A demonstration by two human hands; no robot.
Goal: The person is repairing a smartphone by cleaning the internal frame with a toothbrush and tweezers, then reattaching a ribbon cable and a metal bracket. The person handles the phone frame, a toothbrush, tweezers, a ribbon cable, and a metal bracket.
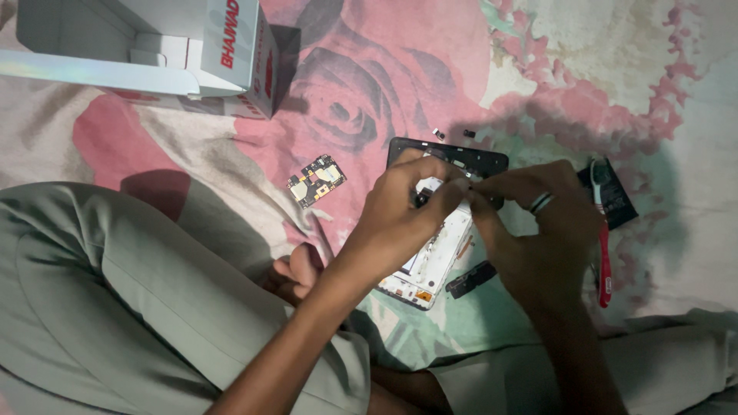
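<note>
Grey-green trouser legs (138, 307) fill the near edge, knees spread, with bare toes (296, 273) showing between them on the rose-patterned sheet (369, 84). Just past the toes lies an opened phone body (430, 265), its white inner frame facing up and its black top edge (461, 157) pointing away. Both hands meet above it: the left hand (400, 219) and the right hand (542, 230), which wears a ring (540, 203), have their fingertips pressed together on something too small to make out — a tiny part, hidden by the fingers. A small black strip (470, 279) lies just beside the phone's lower right corner. Left of the hands sits a loose circuit board (316, 180). On the right, a red-handled tool (604, 253) lies across a black battery (615, 192). Two tiny dark bits (453, 134) rest beyond the phone, and farthest off — top left — stands an open white box (154, 54).
</note>
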